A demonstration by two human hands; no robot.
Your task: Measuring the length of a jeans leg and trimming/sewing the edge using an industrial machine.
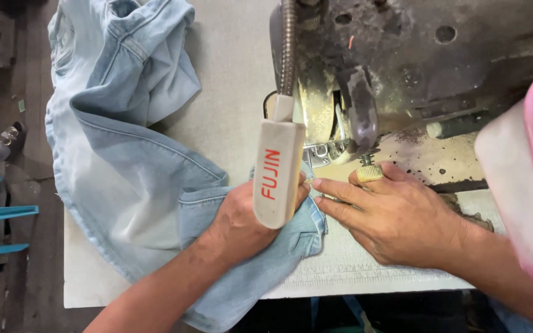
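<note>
Grey worktable (229, 92) carries pale denim garment (131, 179), its folded edge short of the sewing machine (402, 55) foot; stitching not begun. Left hand (242, 216) closed, pinning denim; right hand (396, 216) flat, fingers extended on it.

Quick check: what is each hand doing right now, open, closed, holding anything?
Left hand: closed on the light blue denim garment.
Right hand: open, fingers flat, pressing the denim's edge.
</note>
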